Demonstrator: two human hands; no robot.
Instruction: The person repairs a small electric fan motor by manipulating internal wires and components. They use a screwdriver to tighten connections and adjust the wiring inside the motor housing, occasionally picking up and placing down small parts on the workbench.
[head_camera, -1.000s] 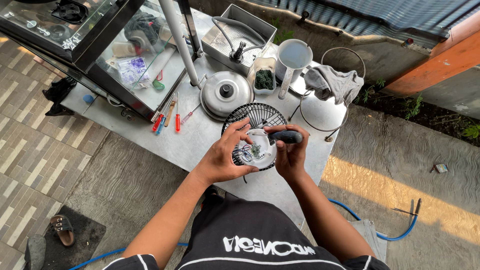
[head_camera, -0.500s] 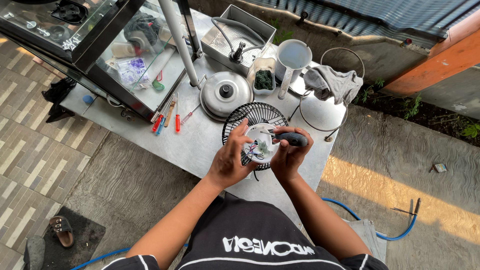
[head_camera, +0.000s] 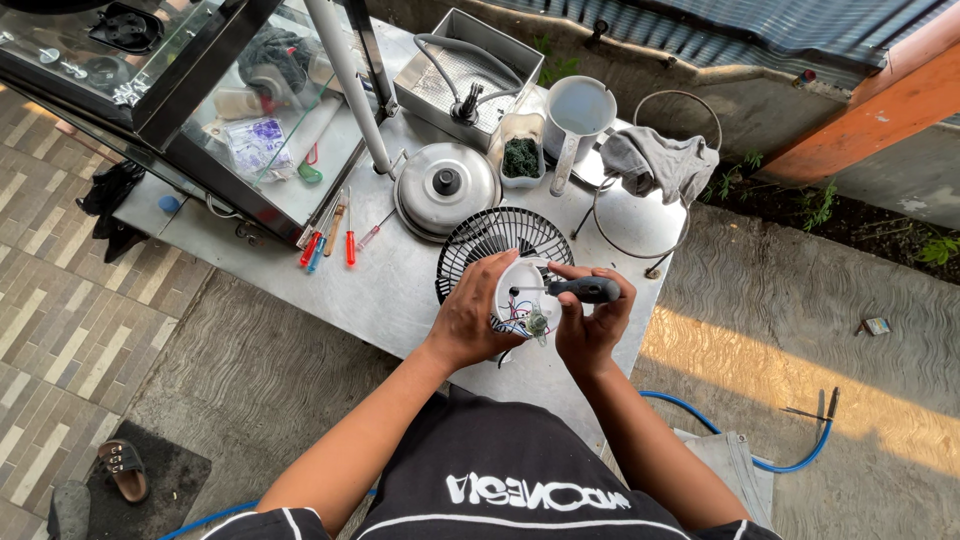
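Seen from above, a person stood at a metal table (head_camera: 400, 290) with a small fan (head_camera: 505, 265) taken partly apart. The work looked midway: the fan's white motor housing (head_camera: 520, 295) was already open, with coloured wires (head_camera: 518, 322) showing inside, while its black wire grille (head_camera: 490, 235) was still attached behind it; any fastening inside seemed still in hand. The left hand (head_camera: 470, 320) was wrapped around the housing's left side, steadying it just above the table's near edge. The right hand (head_camera: 590, 325) was closed around a dark-handled screwdriver (head_camera: 570, 290), held level, its tip pointing left into the housing. The fan looked small, round and light, its grille dark and finely ribbed. Left of the fan on the table lay a row of spare screwdrivers (head_camera: 335, 235) with red and blue handles. Just beyond the fan sat a steel pot lid (head_camera: 445, 185), and farther back a white jug (head_camera: 578, 110), a metal tray (head_camera: 465, 65) and a grey cloth (head_camera: 650, 160) draped over a wire stand (head_camera: 640, 230).
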